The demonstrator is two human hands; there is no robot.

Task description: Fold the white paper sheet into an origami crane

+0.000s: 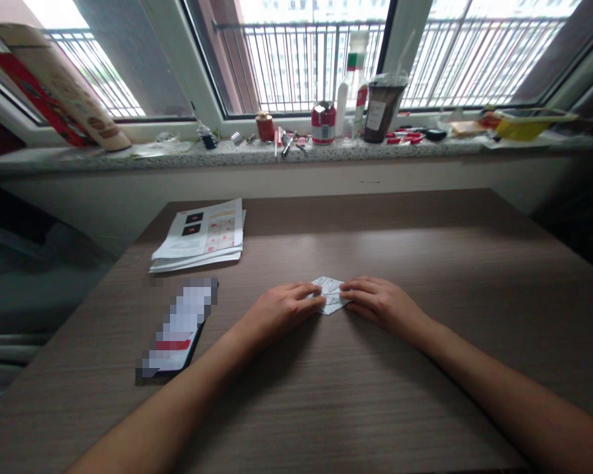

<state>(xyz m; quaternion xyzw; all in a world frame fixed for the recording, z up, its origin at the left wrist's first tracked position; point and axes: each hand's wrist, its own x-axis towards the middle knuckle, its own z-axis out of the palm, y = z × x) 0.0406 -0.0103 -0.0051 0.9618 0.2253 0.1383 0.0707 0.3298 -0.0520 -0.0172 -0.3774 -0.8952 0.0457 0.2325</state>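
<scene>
With the folded paper (331,299) as centre of the clock, the nearest separate thing is the phone (185,322), at between eight and nine o'clock on the table (425,408), beside the left forearm; its screen is up, probably so that it can be looked at easily, but the picture on it is blurred. The paper lies in front of the person, between the left hand (284,308) at nine o'clock and the right hand (381,301) at three. The fingers of each hand are close together and rest upon its side; whether they pinch it or only press, I cannot tell. I suppose this holding from two sides keeps it flat and stops it from sliding. One blunt corner points to six o'clock; the long axis seems to run from nine to three, though fingertips cover both ends. Farther, at ten o'clock, there is a stack of printed sheets (202,234), perhaps put aside within reach. Farthest is the window sill (158,158), with a red can (323,125) at twelve and a dark cup (381,110) just before one.
</scene>
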